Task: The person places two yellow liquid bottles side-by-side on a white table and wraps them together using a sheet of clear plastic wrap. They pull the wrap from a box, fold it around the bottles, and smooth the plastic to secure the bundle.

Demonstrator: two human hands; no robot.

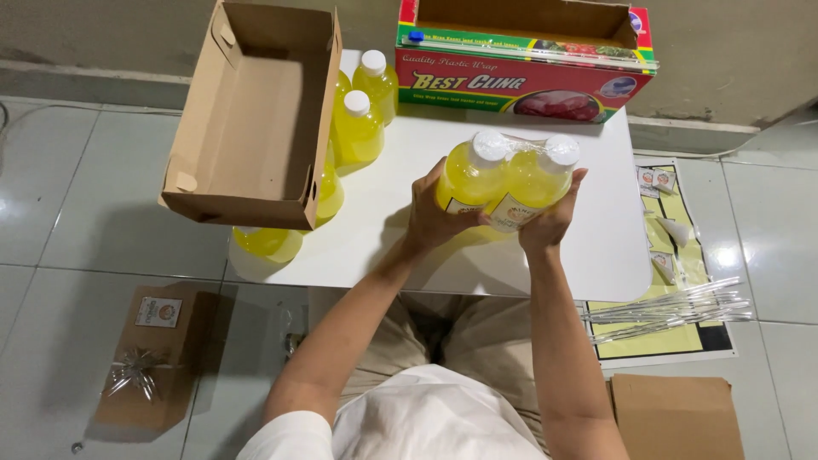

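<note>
Both hands raised over white table: left hand and right hand clasp two yellow bottles pressed side by side (clear film around the white caps). Beyond the grip, cling-wrap box. Left of it, open cardboard box beside more yellow bottles.

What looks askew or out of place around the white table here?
The open cardboard box lies tipped, overhanging the white table's left edge. One yellow bottle lies on its side at that edge beneath it. No spill shows.
</note>
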